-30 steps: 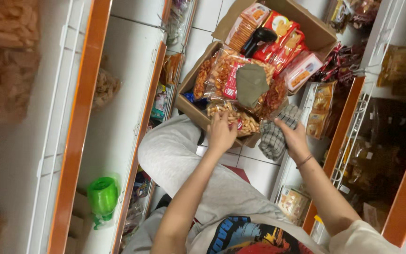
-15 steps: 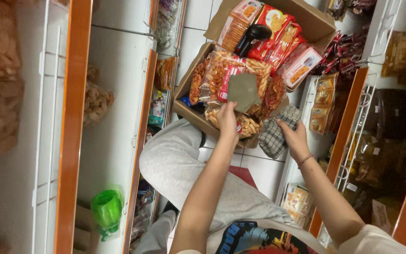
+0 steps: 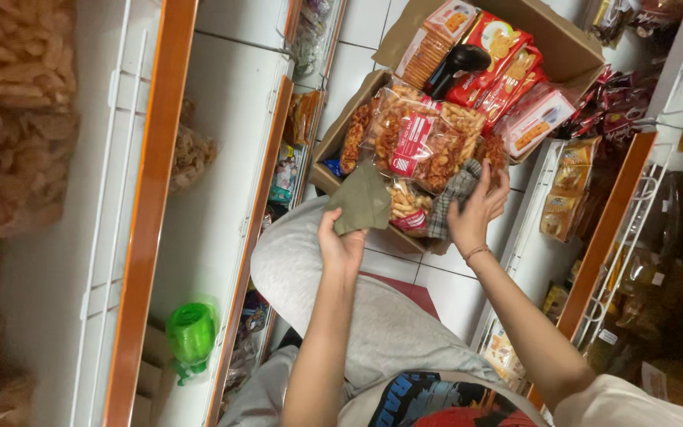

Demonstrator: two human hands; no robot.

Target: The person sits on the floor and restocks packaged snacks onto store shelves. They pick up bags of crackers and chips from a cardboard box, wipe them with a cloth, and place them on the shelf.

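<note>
Pinched between thumb and fingers, the left hand (image 3: pixel 340 247) holds a folded olive-green cloth (image 3: pixel 364 199) just at the near edge of the cardboard box (image 3: pixel 563 43), lifted a little above the packets inside. The right hand (image 3: pixel 474 212) is loosely closed, fingers curled around a grey checked cloth (image 3: pixel 450 198) that hangs over the same near edge of the box; how firmly it grips is hard to judge, since the fingers partly hide the fabric.

That box sits on the tiled floor between the two shelf units, against the person's raised knee in grey trousers (image 3: pixel 310 269). Inside, at the near end, lie clear bags of fried snacks (image 3: pixel 424 134); toward the far end are red biscuit packets (image 3: pixel 493 49), with a black handheld scanner (image 3: pixel 456 63) resting on top of them. Left of the box, a white shelf with an orange edge (image 3: pixel 152 213) carries a green bottle (image 3: pixel 190 336).

The risks seem small but real. A careless sweep of either cloth could catch a snack bag and drag it over the near edge of the box. The scanner looks poorly seated on the sloping packets, so a nudge to the box from the knee might send it sliding into the bags or onto the tiles. Pressing down through the cloths would likely crush the brittle snacks beneath.
</note>
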